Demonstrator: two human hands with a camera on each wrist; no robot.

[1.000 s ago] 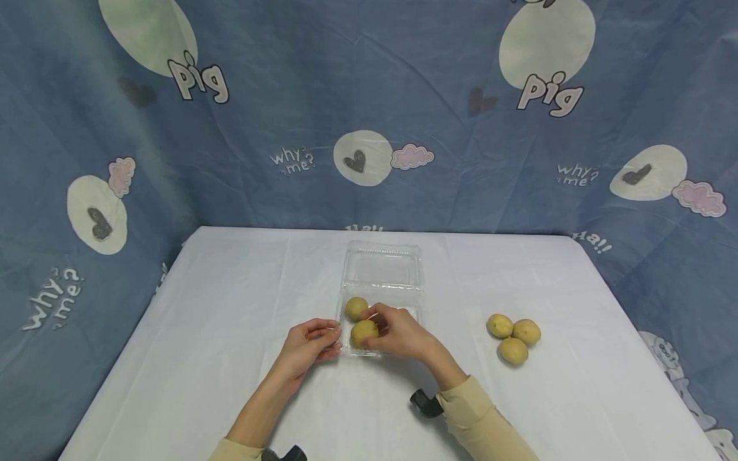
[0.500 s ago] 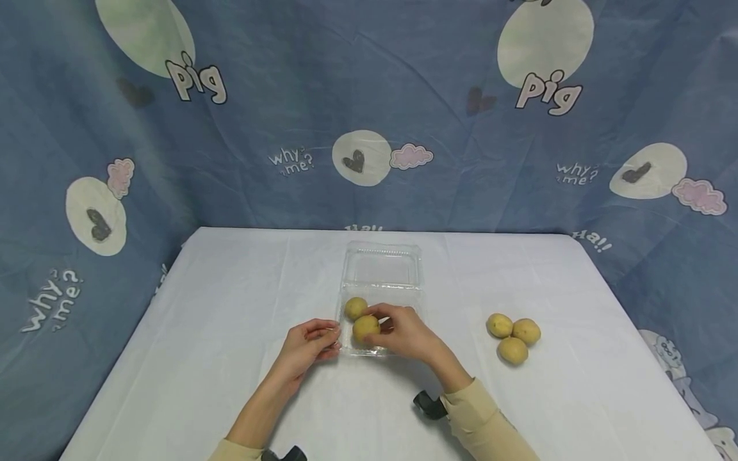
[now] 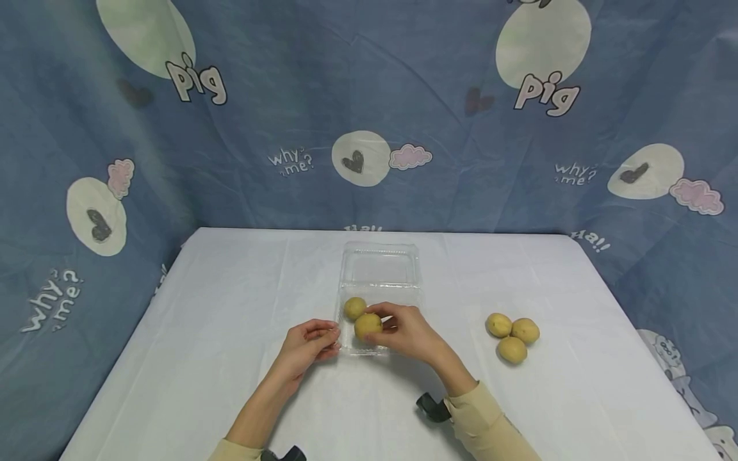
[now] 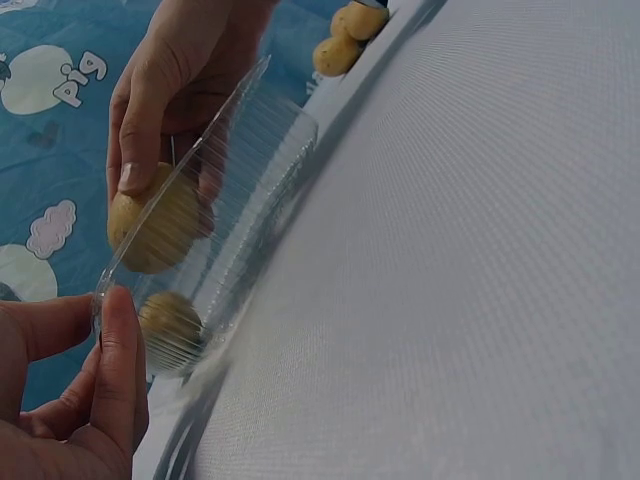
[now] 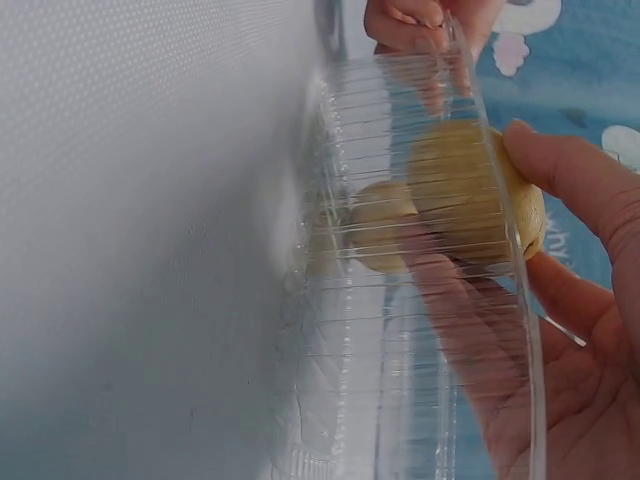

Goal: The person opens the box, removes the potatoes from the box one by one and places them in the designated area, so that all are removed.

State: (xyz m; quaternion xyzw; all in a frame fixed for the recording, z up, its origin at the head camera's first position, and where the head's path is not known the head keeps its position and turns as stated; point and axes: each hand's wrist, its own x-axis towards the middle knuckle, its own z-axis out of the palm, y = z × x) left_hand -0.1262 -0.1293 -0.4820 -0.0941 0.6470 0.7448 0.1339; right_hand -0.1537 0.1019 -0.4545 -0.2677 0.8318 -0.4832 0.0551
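A clear plastic clamshell box (image 3: 380,266) lies with its lid folded back on the table. My left hand (image 3: 311,342) pinches the rim at its left side, thumb and fingers at the edge in the left wrist view. My right hand (image 3: 406,330) holds a yellow-brown potato (image 3: 368,327) between thumb and fingers, over the front part of the box. In the right wrist view this held potato (image 5: 465,190) is partly seen through the ribbed clear wall. Behind it, a second potato (image 3: 354,308) sits in the box at the left. Whether the held potato touches the box floor is unclear.
Three more potatoes (image 3: 512,338) lie grouped on the white-covered table (image 3: 242,288), to the right of the box. A blue patterned curtain (image 3: 461,179) hangs behind and around the table. A dark wrist camera (image 3: 432,408) shows at the right sleeve.
My right hand has shifted the held potato slightly right and away from me, closer to the potato behind it. The left hand keeps its place at the box rim.
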